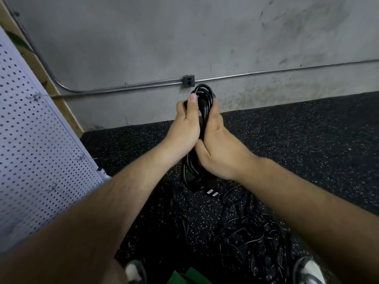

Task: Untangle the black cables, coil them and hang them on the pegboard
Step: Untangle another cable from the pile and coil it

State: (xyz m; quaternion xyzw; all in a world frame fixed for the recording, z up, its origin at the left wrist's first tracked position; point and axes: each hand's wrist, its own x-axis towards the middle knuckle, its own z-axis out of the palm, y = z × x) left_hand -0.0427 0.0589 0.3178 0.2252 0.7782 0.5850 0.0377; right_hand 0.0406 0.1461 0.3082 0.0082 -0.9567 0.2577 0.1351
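Observation:
A coiled black cable (203,103) is held upright between both hands in the middle of the view. My left hand (185,124) grips the coil from the left, thumb up along its top loops. My right hand (217,146) grips it from the right, fingers curled around the bundle. The coil's lower loops (191,175) hang below the hands, ending in two plugs with pale labels (212,192). A tangle of more black cables (252,234) lies on the floor at the lower right. The white pegboard (37,152) leans at the left, with small metal hooks (82,156).
A grey concrete wall fills the back, with a metal conduit (123,88) and an outlet box (188,80). The floor is black speckled rubber (307,130). My two shoes (307,271) show at the bottom edge. A wooden frame (61,103) borders the pegboard.

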